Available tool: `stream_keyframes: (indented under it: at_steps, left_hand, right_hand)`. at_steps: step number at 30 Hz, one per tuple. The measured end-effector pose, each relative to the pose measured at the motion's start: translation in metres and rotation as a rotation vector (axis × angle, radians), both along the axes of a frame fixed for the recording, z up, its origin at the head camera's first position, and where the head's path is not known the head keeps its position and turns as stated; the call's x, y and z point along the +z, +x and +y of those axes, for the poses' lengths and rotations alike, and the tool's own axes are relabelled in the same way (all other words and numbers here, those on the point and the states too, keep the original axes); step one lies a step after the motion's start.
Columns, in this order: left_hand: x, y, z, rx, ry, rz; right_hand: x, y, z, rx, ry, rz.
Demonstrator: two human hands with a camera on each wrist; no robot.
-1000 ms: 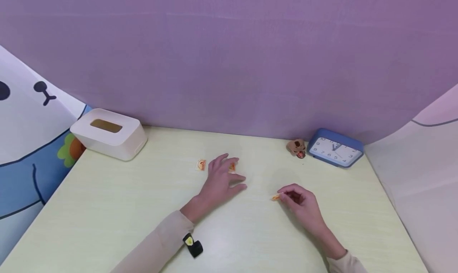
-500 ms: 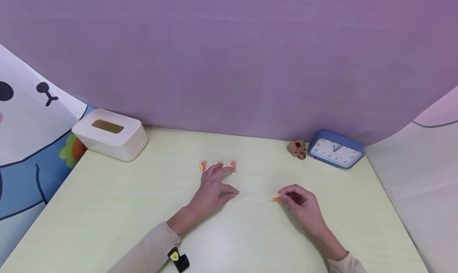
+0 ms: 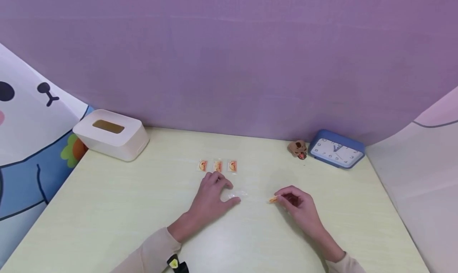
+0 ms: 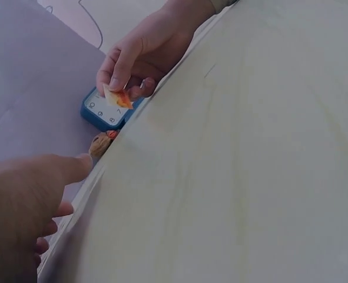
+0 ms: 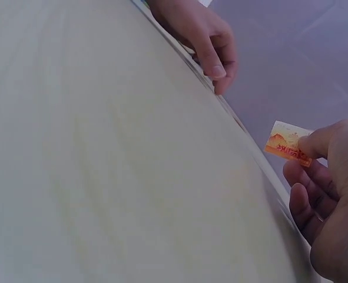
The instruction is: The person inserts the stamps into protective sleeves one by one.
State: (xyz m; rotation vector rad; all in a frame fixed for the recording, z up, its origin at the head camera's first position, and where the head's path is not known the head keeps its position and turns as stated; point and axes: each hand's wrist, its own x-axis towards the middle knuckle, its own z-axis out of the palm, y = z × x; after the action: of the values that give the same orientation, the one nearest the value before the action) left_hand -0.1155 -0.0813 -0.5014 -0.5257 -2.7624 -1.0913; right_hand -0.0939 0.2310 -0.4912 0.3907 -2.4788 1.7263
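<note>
My right hand (image 3: 301,210) pinches a small orange-and-white printed card (image 5: 288,143) between thumb and fingers, raised off the table in the right wrist view. In the head view, three similar pieces lie in a row: a left card (image 3: 202,165), a middle card (image 3: 217,166) and a right card (image 3: 232,166). Just below the middle card is my left hand (image 3: 209,201), thumb and fingers apart and loosely bent. Near the opening between its thumb and index finger lies a clear plastic scrap (image 3: 237,194); whether the fingers touch it is hard to see.
A white tissue box (image 3: 111,135) stands at the table's back left. A small brown figurine (image 3: 297,149) sits at the back right, beside a blue clock (image 3: 336,149). The pale table (image 3: 107,209) meets a purple backdrop behind.
My left hand has drawn back from the row toward me, uncovering the middle and right cards. The clear plastic scrap now shows by its thumb. My right hand keeps its card nearly in place.
</note>
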Motion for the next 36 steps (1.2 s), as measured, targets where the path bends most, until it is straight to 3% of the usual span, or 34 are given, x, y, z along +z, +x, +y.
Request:
stream_keyframes:
  at_steps: [5,10,13,20,25,29,36]
  left_hand:
    - [0.002,0.003,0.005,0.015,-0.051,-0.021]
    - [0.002,0.004,0.008,0.016,-0.028,-0.021]
    - [0.002,0.005,0.009,-0.001,0.037,-0.033]
    - [0.004,0.007,0.011,-0.001,0.299,-0.103]
    - [0.003,0.006,0.010,-0.015,0.361,-0.115]
    - [0.004,0.006,0.010,-0.036,0.379,-0.118]
    - [0.003,0.006,0.010,-0.060,0.362,-0.096]
  right_hand:
    - [0.000,0.001,-0.005,0.022,0.000,0.010]
    - [0.001,0.002,-0.009,0.043,-0.009,0.020]
    - [0.003,0.003,-0.013,0.030,-0.016,0.006]
    - [0.006,0.003,-0.023,-0.046,-0.060,-0.084]
    - [0.008,0.002,-0.031,-0.089,-0.101,-0.133]
    - [0.009,0.002,-0.038,-0.099,-0.113,-0.107]
    - [0.010,0.002,-0.048,-0.124,-0.092,0.022]
